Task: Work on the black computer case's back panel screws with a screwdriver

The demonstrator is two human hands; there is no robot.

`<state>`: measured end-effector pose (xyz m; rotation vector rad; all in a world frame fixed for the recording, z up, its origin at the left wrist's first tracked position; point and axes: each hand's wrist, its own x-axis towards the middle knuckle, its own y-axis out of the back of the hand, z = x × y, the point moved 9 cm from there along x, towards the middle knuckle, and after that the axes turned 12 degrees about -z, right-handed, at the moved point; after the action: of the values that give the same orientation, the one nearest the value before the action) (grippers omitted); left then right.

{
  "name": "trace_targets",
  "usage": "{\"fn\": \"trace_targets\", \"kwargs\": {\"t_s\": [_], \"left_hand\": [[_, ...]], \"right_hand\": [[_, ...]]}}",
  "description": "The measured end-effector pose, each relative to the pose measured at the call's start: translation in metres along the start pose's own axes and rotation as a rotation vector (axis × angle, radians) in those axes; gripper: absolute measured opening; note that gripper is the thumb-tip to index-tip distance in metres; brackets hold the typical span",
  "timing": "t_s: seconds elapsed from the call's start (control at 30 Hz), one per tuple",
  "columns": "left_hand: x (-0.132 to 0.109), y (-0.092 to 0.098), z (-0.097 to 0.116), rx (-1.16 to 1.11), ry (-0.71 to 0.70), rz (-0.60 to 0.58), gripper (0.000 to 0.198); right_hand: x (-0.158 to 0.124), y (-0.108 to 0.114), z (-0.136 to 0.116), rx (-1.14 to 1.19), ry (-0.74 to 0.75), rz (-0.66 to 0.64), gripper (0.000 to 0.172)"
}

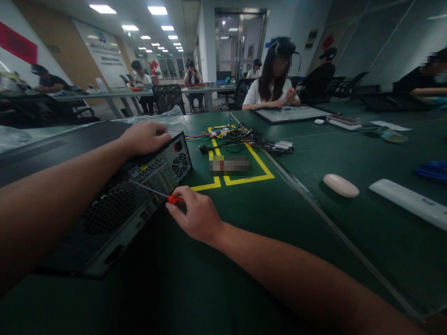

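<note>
A black desktop computer case [108,204] lies on the table at the left, its metal rear panel with vents, ports and a fan grille turned towards me. My left hand [148,137] rests on the upper edge of the case, fingers curled against it. Between the thumb and fingers of my right hand [197,214] is the orange-red handle of a screwdriver [173,199]. Its thin shaft points up and left across the rear panel, and the tip is near the slot area. Whether the tip touches a screw is too small to tell.
Beyond the case, a tangle of cables [244,135] lies by yellow tape [249,180] and a blurred-out object [230,165]. To the right are a pale oval object [341,185] and a long white object [408,200]. A person [270,88] works across the table at a flat panel [293,114].
</note>
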<state>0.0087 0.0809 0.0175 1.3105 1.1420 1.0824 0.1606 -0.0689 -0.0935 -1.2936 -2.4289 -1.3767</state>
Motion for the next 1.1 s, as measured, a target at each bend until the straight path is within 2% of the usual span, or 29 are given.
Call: {"fn": "trace_targets", "kwargs": {"t_s": [0.43,0.67,1.1], "left_hand": [[-0.0001,-0.0005,-0.0019,-0.005,-0.003,0.015,0.046],[0.0005,0.0003,-0.0017,0.012,-0.019,0.010,0.039],[-0.0002,-0.0008,-0.0008,0.002,-0.026,0.014,0.044]], "right_hand": [[-0.0004,-0.0006,0.0012,0.013,-0.030,-0.016,0.031],[-0.0008,0.0004,0.0014,0.012,-0.041,-0.009,0.034],[-0.0002,-0.0008,0.0015,0.008,-0.059,-0.019,0.035]]}}
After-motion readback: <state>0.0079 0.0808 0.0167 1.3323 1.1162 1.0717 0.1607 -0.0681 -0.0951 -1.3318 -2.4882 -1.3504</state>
